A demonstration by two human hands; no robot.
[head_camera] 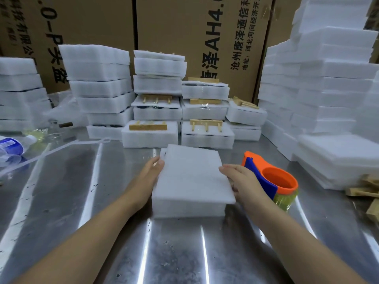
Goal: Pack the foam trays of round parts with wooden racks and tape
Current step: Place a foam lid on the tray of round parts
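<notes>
Straight-fingered left hand (151, 172) and right hand (242, 179) press opposite sides of a white rectangular foam tray (191, 179) on the shiny metal tabletop (98, 201).

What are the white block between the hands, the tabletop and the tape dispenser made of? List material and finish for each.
The white block: soft foam, matte, fuzzy surface.
The tabletop: metal, likely stainless steel; shiny, streaked reflections, dark specks.
The tape dispenser: probably moulded plastic, smooth orange and blue, with a yellowish clear tape roll beneath.

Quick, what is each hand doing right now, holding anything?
Left hand: open, straight fingers pressed against the foam tray on its left side.
Right hand: open, fingers resting on its right edge.
</notes>
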